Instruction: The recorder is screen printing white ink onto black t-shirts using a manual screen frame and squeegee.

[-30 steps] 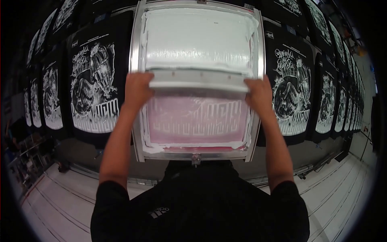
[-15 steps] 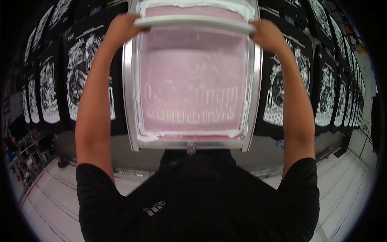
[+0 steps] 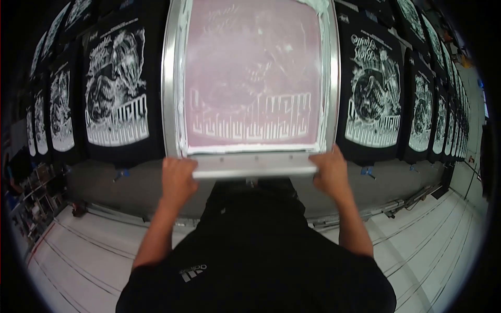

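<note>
My left hand [image 3: 178, 177] and my right hand [image 3: 330, 175] are closed on either end of a long pale metal squeegee [image 3: 254, 165], which lies across the near end of a silver screen frame [image 3: 168, 83]. The frame's pink mesh [image 3: 250, 62] shows a faint pale stencil with a maze-like band along its bottom. Thick white ink [image 3: 182, 41] lines the inner edges of the mesh.
Black shirts with white prints [image 3: 116, 88] lie in rows on both sides of the screen, each a similar design [image 3: 371, 88]. Small blue clamps [image 3: 367, 172] hang at their near edges. A cluttered rack [image 3: 39, 185] stands at the lower left, above the pale floor [image 3: 428, 250].
The squeegee went from mid-screen to the far end, then came back with both hands to the near end. The upper mesh, white with ink a second ago, now shows pink.
</note>
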`<state>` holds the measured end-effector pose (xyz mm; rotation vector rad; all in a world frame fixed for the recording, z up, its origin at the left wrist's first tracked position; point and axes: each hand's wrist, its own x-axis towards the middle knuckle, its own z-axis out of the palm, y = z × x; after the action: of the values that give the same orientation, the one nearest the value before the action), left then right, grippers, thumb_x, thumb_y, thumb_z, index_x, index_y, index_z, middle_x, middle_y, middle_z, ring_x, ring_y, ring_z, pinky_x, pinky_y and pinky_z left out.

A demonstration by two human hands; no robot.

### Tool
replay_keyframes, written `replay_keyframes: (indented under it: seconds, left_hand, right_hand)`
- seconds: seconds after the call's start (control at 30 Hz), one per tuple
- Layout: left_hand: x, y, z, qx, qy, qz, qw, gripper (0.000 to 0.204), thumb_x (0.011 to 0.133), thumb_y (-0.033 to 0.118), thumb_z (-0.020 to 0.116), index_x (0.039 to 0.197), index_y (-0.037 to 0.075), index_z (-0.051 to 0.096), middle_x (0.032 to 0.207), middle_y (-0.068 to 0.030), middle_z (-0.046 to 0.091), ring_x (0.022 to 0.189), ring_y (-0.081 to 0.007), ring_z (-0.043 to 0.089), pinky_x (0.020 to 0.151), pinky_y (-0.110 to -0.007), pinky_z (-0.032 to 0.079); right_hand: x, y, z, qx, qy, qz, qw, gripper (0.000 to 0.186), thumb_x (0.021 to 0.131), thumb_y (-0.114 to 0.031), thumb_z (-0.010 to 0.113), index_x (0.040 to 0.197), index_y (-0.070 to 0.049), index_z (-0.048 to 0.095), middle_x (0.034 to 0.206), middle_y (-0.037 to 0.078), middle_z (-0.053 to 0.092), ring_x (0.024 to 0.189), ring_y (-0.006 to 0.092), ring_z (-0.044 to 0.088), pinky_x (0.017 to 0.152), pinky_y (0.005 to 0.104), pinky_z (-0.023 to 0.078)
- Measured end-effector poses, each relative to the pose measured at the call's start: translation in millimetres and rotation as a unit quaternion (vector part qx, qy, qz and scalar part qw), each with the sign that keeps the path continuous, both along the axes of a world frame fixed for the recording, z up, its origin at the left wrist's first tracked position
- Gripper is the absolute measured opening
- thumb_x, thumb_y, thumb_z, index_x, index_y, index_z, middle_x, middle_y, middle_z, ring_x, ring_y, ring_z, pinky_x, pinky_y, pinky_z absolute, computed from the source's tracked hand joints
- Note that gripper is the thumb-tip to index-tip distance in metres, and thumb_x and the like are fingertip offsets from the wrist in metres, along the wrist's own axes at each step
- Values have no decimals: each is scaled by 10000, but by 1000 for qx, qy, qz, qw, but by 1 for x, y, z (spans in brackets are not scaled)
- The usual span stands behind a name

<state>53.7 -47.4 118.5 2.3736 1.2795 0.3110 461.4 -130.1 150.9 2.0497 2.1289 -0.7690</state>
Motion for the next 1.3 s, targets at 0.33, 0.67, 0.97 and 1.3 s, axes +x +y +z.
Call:
replay_keyframes:
  seconds: [0.33, 0.67, 0.97, 1.3]
  left_hand:
    - [59, 217, -36, 99, -32, -4, 995, 320, 547, 29, 732, 865, 40, 697, 759, -131, 666, 769, -328, 641, 766, -428, 482]
    - [139, 469, -9, 83, 79, 36, 993, 446, 678, 391, 807, 1031, 131, 725, 911, -129, 719, 877, -327, 687, 819, -421, 531]
    - [114, 336, 38, 125, -178, 131, 967, 597, 830, 444, 727, 1279, 79, 581, 1182, -161, 625, 1046, -333, 606, 898, -434, 481]
    - [74, -89, -74, -636, -196, 69, 743, 389, 939, 374, 641, 889, -10, 669, 738, -82, 639, 716, -128, 578, 660, -332, 473]
  right_hand:
    - [47, 184, -37, 158, -70, -9, 985, 467, 619, -7, 686, 1079, -87, 690, 986, 117, 698, 971, 292, 632, 1109, 520, 333]
    - [131, 455, -32, 157, -117, 25, 980, 390, 669, -139, 617, 1046, -117, 716, 955, 181, 707, 930, 349, 673, 879, 427, 510]
    - [149, 512, 16, 94, -5, 20, 995, 530, 584, -132, 737, 1103, -26, 699, 978, 187, 714, 913, 319, 686, 869, 344, 517]
    - [113, 556, -6, 10, -48, 132, 990, 536, 617, -204, 732, 1124, -35, 685, 1029, 213, 697, 979, 352, 665, 893, 368, 511]
